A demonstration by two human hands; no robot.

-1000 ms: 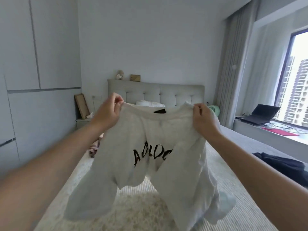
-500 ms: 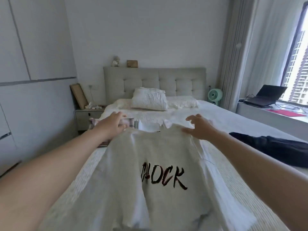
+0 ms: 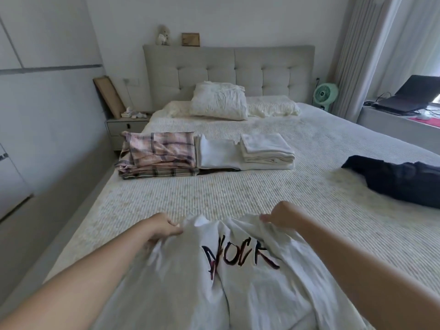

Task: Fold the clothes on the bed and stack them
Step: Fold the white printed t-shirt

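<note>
Ribbed cream bed, tufted grey headboard

Bright, soft daylight enters from the window at right, blown out behind the sheer curtain. Shadows faint; left wall dimmer. Wide-angle bend curves wall lines and headboard near frame edges. Motion blur smears the white shirt and forearms at bottom; far bed end fairly sharp.

left hand: bare, no rings | right hand: bare | forearms: bare, sleeveless
</note>
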